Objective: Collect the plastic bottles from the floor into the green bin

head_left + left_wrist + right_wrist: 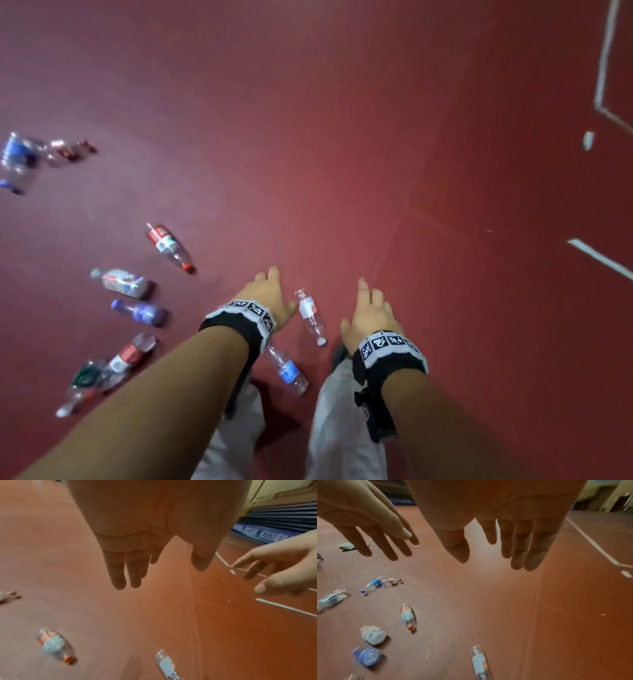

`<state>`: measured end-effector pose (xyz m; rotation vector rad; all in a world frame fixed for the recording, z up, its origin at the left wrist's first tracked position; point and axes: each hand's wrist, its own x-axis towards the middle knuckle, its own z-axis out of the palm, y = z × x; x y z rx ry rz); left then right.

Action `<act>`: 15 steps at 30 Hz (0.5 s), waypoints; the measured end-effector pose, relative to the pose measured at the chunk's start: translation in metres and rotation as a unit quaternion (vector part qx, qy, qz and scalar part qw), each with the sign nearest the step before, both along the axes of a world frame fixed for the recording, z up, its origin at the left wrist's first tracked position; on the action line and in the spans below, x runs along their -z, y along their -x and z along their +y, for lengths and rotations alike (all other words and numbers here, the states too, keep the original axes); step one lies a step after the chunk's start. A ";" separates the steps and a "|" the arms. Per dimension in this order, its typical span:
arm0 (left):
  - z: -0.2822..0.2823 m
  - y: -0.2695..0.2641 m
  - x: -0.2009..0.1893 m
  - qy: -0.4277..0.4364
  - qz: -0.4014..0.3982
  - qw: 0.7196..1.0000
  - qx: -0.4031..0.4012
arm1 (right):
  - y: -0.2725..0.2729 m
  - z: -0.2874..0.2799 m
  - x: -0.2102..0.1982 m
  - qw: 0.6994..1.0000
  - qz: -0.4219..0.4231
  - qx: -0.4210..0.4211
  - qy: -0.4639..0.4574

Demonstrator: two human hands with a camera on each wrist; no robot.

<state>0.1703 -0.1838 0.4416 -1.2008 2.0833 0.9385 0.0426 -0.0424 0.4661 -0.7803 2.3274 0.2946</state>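
Several plastic bottles lie scattered on the red floor. A clear bottle with a white and red label (311, 317) (479, 661) (167, 665) lies between my hands. A blue-labelled bottle (287, 370) lies below my left wrist. To the left are a red-capped bottle (170, 247) (407, 616) (54, 647), a white-labelled one (121, 282) and a purple one (140, 311). My left hand (270, 294) (159, 568) and right hand (371, 311) (488, 545) hover above the floor with fingers spread, holding nothing. The green bin is not in view.
More bottles lie at the lower left (132, 353) and far left (15, 161). White painted lines (599, 258) and a white scrap (588, 140) mark the floor on the right. My legs in white trousers (342, 428) stand below the hands. Blue seating (274, 515) runs along the far wall.
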 end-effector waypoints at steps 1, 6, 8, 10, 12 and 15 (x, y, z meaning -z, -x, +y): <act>0.002 0.002 0.033 -0.007 -0.015 1.000 -0.011 | 0.009 -0.003 0.033 1.000 -0.005 -0.002 0.008; 0.045 -0.013 0.201 -0.066 -0.115 0.986 -0.099 | 0.042 0.005 0.214 0.995 -0.066 -0.063 -0.026; 0.069 -0.019 0.262 -0.081 -0.142 0.977 -0.137 | 0.053 0.011 0.286 0.990 -0.090 -0.096 -0.043; 0.095 -0.024 0.318 -0.091 -0.156 0.969 -0.168 | 0.064 0.020 0.349 0.987 -0.094 -0.116 -0.053; 0.122 -0.031 0.357 -0.111 -0.167 0.962 -0.186 | 0.074 0.027 0.402 0.985 -0.106 -0.124 -0.058; 0.160 -0.052 0.401 -0.144 -0.191 0.943 -0.231 | 0.083 0.032 0.466 0.985 -0.118 -0.112 -0.055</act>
